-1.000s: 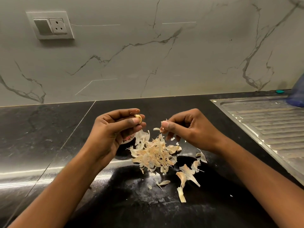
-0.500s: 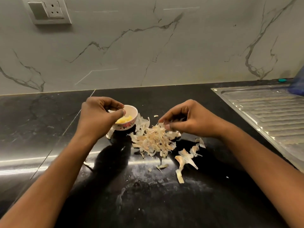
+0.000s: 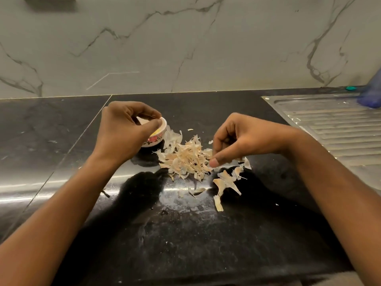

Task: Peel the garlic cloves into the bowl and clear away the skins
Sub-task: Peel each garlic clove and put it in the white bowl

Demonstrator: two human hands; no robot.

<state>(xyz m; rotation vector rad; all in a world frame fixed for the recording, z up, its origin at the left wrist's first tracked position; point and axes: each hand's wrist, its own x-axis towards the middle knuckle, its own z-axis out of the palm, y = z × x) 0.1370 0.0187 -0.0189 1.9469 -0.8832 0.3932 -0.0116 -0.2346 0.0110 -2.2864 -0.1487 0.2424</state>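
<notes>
A small white bowl (image 3: 157, 139) with a red flower pattern stands on the black counter, and yellow peeled garlic (image 3: 156, 132) shows inside it. My left hand (image 3: 123, 131) hovers over the bowl with curled fingers, thumb and forefinger close together at the rim. Whether they hold anything is hidden. A heap of papery garlic skins (image 3: 183, 157) lies right of the bowl. My right hand (image 3: 243, 139) sits at the heap's right edge, its thumb down on the skins and its fingers curled over them, pinching some. More loose skins (image 3: 224, 182) lie nearer me.
The black stone counter (image 3: 185, 234) carries pale dust near the skins. A steel sink drainboard (image 3: 340, 131) runs along the right, with a blue object (image 3: 371, 91) at its far corner. A marble wall (image 3: 185, 48) closes the back.
My left hand carried a peeled clove from mid-air down to the bowl. My right hand dropped from mid-air onto the right side of the skin heap.
</notes>
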